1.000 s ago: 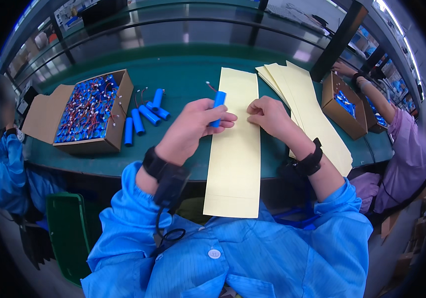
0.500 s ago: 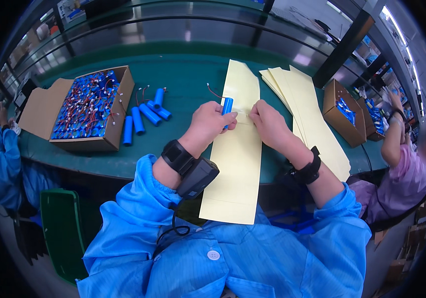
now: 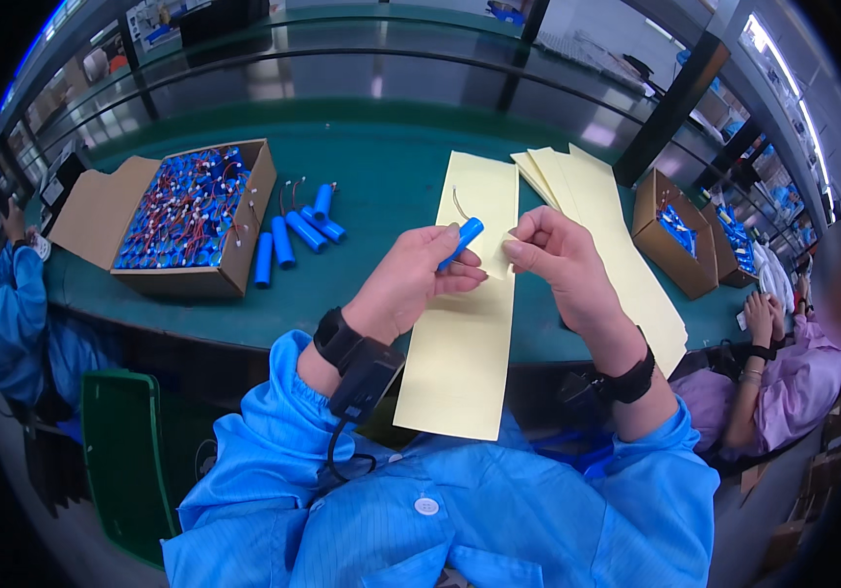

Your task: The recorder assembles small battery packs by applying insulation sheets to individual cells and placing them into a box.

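My left hand (image 3: 403, 279) is closed around a blue cylindrical battery (image 3: 462, 241), which tilts up to the right with a thin wire lead rising from its top end. My right hand (image 3: 566, 257) pinches a small pale yellow piece (image 3: 505, 257), sticker-like, between thumb and forefinger, just right of the battery. Both hands are above a long pale yellow sheet (image 3: 452, 382) that reaches over the table's front edge toward me. To the left, several blue batteries (image 3: 305, 231) with wire leads lie on the green table (image 3: 381, 147).
An open cardboard box (image 3: 185, 282) full of wired blue batteries stands at the left. More yellow sheets (image 3: 626, 265) are stacked at the right, beside a cardboard box (image 3: 685, 271) with blue items. A co-worker in pink (image 3: 783, 392) sits far right; a blue sleeve (image 3: 4, 314) shows far left.
My right hand has come up off the sheet with the small yellow piece in its pinch. The battery in my left hand has tilted from upright toward the right.
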`<state>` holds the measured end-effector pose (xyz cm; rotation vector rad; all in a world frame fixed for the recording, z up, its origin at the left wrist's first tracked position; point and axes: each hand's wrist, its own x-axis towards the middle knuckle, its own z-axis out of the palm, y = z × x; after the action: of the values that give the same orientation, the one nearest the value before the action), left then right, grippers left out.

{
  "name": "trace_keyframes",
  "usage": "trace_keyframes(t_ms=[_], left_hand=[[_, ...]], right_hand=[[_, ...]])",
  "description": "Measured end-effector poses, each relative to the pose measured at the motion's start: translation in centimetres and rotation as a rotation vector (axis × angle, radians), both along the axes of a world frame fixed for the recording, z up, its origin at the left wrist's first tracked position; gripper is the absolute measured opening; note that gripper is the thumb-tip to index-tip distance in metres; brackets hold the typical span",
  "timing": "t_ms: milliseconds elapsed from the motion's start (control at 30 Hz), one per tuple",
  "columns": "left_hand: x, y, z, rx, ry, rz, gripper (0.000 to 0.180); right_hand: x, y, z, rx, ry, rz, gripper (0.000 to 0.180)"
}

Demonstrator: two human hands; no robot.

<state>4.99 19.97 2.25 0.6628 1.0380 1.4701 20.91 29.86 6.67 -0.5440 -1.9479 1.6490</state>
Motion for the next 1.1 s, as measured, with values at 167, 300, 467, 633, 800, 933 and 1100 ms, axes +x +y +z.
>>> trace_keyframes(t_ms=[167, 300, 467, 633, 800, 933, 1100], left_hand=[[1.9, -1.8, 0.3, 0.155, -0.202, 0.021, 0.033], [2.1, -2.0, 0.0, 0.183, -0.216, 0.031, 0.034], [2.4, -2.6, 0.6, 0.198, -0.257, 0.091, 0.040], [2.7, -2.8, 0.4, 0.210, -0.221, 0.116, 0.044], [2.8, -2.8, 0.5, 0.245, -0.211, 0.096, 0.043], [3.3, -2.8, 0.3, 0.238, 0.048, 0.123, 0.036], [3.8, -2.7, 0.0, 0.246, 0.382, 0.293, 0.034]], right_hand=[[-1.1, -1.0, -1.5, -0.102, 0.106, -0.025, 0.014], [-1.5, -2.1, -2.0, -0.142, 0.082, -0.065, 0.013], [-1.7, -2.5, -2.3, -0.083, 0.112, -0.100, 0.012], [-2.1, -2.8, -2.7, -0.070, 0.129, -0.123, 0.012], [-2.0, -2.9, -2.6, -0.044, 0.144, -0.138, 0.012], [-2.0, -3.0, -3.0, 0.000, 0.149, -0.164, 0.013], [-1.6, -3.0, -1.7, 1.052, -0.045, -0.317, 0.024]])
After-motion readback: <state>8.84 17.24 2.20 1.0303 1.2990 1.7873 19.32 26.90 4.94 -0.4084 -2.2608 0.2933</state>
